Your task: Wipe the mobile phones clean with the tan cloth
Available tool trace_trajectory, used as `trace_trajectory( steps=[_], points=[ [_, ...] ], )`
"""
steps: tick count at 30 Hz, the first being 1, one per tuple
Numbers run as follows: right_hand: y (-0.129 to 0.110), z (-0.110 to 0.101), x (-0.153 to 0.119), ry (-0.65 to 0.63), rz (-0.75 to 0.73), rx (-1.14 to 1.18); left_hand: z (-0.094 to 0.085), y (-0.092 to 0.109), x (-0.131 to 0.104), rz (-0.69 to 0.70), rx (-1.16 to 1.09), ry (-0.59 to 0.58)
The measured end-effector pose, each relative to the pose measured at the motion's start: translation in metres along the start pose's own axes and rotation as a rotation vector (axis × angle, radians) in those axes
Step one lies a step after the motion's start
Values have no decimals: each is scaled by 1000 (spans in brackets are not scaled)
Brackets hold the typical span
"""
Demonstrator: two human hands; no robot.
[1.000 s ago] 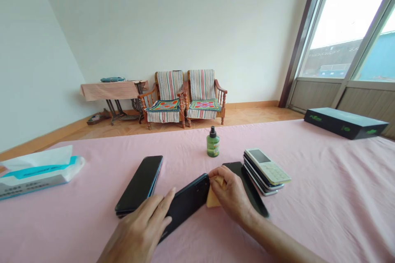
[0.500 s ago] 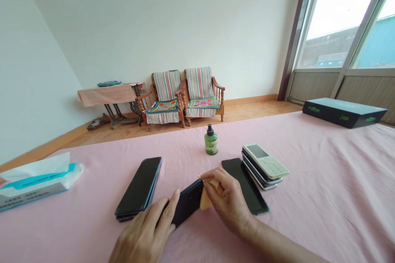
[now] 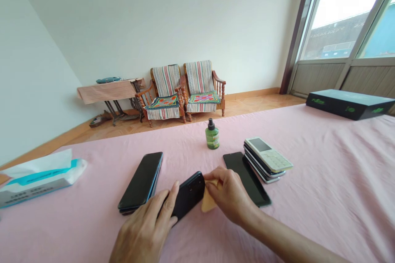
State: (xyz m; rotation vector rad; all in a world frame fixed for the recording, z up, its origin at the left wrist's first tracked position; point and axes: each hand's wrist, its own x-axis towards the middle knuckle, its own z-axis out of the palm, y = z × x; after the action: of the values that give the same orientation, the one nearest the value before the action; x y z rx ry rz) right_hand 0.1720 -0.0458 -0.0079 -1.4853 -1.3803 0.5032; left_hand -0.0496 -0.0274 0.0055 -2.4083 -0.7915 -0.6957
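Observation:
A black phone [image 3: 189,195], tilted with its camera end up and to the right, is gripped by my left hand [image 3: 147,226]. My right hand [image 3: 230,193] pinches a yellow cloth [image 3: 209,201] beside the phone's upper right end. Left of the held phone lies a stack of dark phones [image 3: 141,181]. Behind my right hand a single black phone [image 3: 247,176] rests on the pink cloth [image 3: 327,197], next to a pile of phones topped by a white keypad phone [image 3: 268,154].
A green spray bottle [image 3: 212,134] stands beyond the held phone. The tissue pack [image 3: 40,181] lies at the left, and a black box [image 3: 348,104] at the far right. Two wooden chairs [image 3: 202,100] stand against the wall.
The camera view has shifted slightly. My right hand and the yellow cloth have moved a little away from the held phone's top edge, while my left hand keeps its grip.

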Motion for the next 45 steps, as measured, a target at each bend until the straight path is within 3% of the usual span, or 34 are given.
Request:
trace_trajectory(
  steps=[3, 8, 14, 19, 25, 29, 33, 40, 45],
  points=[
    [4, 1, 1, -20, 61, -82, 1, 0, 0, 2, -8, -1],
    [1, 1, 2, 41, -9, 93, 1, -1, -1, 19, 22, 4],
    [6, 2, 1, -28, 36, -61, 2, -2, -1, 29, 25, -7],
    [4, 3, 2, 26, -7, 68, 3, -3, -1, 24, 15, 0],
    [11, 5, 1, -28, 34, -64, 2, -3, -2, 40, 30, -10],
    [1, 1, 1, 20, 36, 49, 1, -2, -2, 34, 26, -4],
    [-6, 1, -1, 76, -106, 143, 1, -2, -2, 40, 45, -7],
    [-6, 7, -6, 56, -315, 98, 4, -2, -3, 92, 121, -28],
    [-11, 12, -17, -162, -444, 36, 7, -4, -5, 82, 96, -27]
  ],
)
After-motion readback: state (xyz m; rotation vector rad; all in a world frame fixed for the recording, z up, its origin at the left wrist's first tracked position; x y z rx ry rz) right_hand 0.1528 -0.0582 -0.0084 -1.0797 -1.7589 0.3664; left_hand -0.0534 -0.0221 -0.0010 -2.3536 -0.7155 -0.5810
